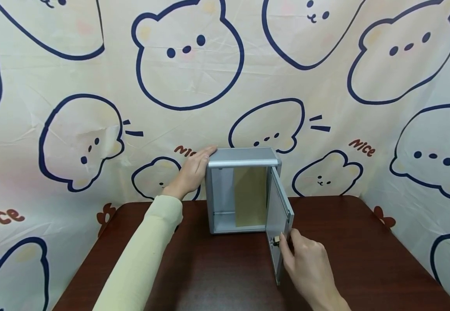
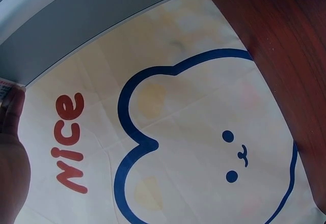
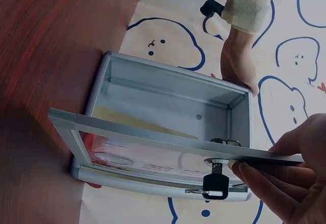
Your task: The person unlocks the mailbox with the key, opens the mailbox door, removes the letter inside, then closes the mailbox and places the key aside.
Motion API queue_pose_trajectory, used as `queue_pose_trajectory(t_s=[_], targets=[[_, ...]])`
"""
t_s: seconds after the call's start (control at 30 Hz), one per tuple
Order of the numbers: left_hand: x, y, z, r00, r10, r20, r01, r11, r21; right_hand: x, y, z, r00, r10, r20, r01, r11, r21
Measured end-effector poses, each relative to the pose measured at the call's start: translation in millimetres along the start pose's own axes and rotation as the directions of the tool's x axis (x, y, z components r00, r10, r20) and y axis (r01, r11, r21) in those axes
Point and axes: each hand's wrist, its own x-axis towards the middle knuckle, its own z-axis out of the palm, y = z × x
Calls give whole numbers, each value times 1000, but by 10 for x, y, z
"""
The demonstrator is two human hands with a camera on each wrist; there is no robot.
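Note:
A small grey metal cabinet (image 1: pixel 244 155) stands on the table, its hinged door (image 1: pixel 277 211) swung outward toward me. My left hand (image 1: pixel 193 170) rests on the cabinet's top left corner with fingers extended; the left wrist view shows only part of that hand (image 2: pixel 12 168) beside the cabinet's grey side (image 2: pixel 97 35). Near the lock, my right hand (image 1: pixel 310 261) grips the door's free edge between thumb and fingers. In the right wrist view a black-headed key (image 3: pixel 215 186) sits in the lock on the door's outer face. Inside the cabinet, a tan panel (image 1: pixel 250 198) shows.
The dark red-brown table (image 1: pixel 217 276) extends around the cabinet. Behind it and at both sides hangs a pale cloth (image 1: pixel 186 129) printed with blue-outlined bears. The swung door juts over the tabletop in front of the cabinet.

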Motion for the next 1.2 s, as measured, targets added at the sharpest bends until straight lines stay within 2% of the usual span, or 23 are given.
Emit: queue_pose_trajectory(t_s=[0.4, 0.73, 0.9, 1.03, 1.2], targets=[[-7, 19, 3, 1000, -11, 11, 11, 1000, -10, -5, 19, -8, 1000, -8, 18, 8, 1000, 22], [10, 36, -15, 1000, -14, 22, 15, 1000, -27, 11, 37, -10, 999, -46, 6, 46, 999, 15], [28, 56, -30, 999, -17, 34, 19, 999, -30, 25, 37, -16, 999, -35, 20, 35, 999, 10], [39, 87, -51, 998, -42, 50, 44, 998, -38, 37, 36, -20, 999, -15, 38, 15, 1000, 9], [10, 139, -73, 991, -115, 68, 116, 993, -24, 26, 25, -31, 998, 11, 56, -12, 1000, 11]])
